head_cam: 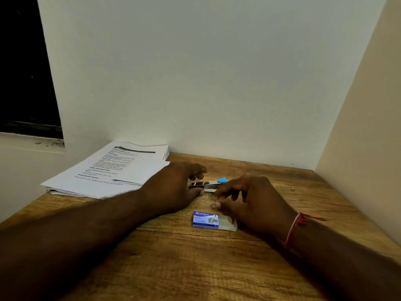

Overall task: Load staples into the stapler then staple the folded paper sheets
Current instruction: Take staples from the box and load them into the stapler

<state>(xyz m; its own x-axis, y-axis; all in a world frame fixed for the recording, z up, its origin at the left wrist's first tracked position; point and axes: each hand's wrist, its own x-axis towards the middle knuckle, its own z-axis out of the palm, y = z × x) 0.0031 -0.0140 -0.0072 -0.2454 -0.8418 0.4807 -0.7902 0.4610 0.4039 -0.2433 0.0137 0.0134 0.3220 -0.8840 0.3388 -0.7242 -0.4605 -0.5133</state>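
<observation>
Head view, looking down on a wood-grain worktop (pixel 195 268) set in a pale corner. Writing first: the small blue staple box (pixel 205 220) reads "kangaro" in white along its top edge. The smaller print on it is too fine to read. Its white inner tray (pixel 227 225) sticks out to the right, partly under the right hand (pixel 251 205).

The papers (pixel 112 170) lie back left, a loose stack of white printed sheets against the wall. Bold headings show "TASK DESCRIPTION" and "REQUIRED PROPS"; the body text is blurred.

Now the stapler (pixel 209 184). It sits mid-worktop between the two hands, just beyond the box. Its long axis runs left to right, and its bright blue plastic tip (pixel 221 180) points right and slightly away. The body is slim shiny metal with a dark patch near the left end.

The left hand (pixel 173 187) has its grip clamped on the stapler's left end, fingers curled over the top and thumb underneath. The right hand is curled, one fingertip (pixel 217 190) meeting the stapler's near edge and the thumb lower down. Whether that grip holds anything, I cannot tell.

A red thread (pixel 293 230) circles the right wrist. Both forearms rest on the wood.
</observation>
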